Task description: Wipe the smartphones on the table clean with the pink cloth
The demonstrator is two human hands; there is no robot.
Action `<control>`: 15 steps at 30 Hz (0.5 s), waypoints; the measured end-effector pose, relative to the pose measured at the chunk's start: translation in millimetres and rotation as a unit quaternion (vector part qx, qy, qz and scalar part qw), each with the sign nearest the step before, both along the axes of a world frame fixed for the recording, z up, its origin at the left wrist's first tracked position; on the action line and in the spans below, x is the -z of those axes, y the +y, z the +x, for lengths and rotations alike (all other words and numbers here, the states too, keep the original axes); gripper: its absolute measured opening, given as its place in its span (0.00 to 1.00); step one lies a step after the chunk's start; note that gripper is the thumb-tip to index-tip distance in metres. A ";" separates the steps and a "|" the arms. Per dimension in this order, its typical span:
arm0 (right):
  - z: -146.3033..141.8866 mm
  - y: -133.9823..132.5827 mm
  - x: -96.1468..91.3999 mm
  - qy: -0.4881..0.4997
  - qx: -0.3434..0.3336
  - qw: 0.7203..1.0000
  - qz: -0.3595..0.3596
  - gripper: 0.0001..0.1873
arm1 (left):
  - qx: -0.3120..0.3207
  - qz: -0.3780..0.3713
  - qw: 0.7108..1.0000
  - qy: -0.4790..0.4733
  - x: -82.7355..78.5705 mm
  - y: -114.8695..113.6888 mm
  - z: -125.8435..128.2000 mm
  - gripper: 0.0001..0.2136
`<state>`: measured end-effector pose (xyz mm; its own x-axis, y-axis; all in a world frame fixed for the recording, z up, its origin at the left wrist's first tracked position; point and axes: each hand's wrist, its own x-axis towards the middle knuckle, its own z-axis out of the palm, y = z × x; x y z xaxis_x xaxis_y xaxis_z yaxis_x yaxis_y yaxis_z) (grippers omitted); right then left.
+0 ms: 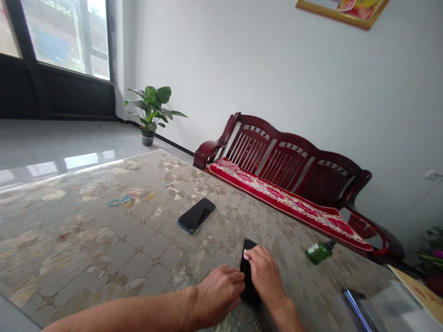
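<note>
A black smartphone [248, 287] lies in front of me on the table, its top edge pointing away. My left hand [221, 293] is closed at the phone's left edge, fingers curled against its side. Over the screen's upper right is my right hand [267, 275], its fingers bent into a pinch. A small white bit [246, 254] shows at those fingertips, too small to name. Farther off to the left rests a second smartphone [196, 215], dark screen up with a blue edge. Both hands hide part of the nearer phone.
The patterned table cover [138, 258] spreads around. Several coloured rubber bands [128, 199] lie at the far left. A green spray bottle [319, 251] lies on the right, near another device with a blue edge [358, 308]. Beyond stand a wooden bench [287, 161] and a potted plant [148, 138].
</note>
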<state>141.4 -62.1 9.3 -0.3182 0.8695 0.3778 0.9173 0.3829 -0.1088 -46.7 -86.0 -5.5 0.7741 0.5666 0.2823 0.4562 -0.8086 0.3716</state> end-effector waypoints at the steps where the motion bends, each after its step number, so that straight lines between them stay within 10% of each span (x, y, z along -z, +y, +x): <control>1: -0.2 1.4 0.1 0.003 0.001 1.000 0.002 0.14 | 0.000 0.001 1.000 0.000 -0.2 -0.1 0.1 0.04; 8: -4.5 26.4 -3.4 0.026 0.038 0.998 0.032 0.16 | 0.001 -0.004 1.000 -0.003 -3.3 -0.3 -1.3 0.03; 15: -1.4 -7.3 -3.6 0.019 -0.015 1.000 0.008 0.14 | -0.004 -0.001 1.000 0.004 -1.5 -0.1 0.0 0.03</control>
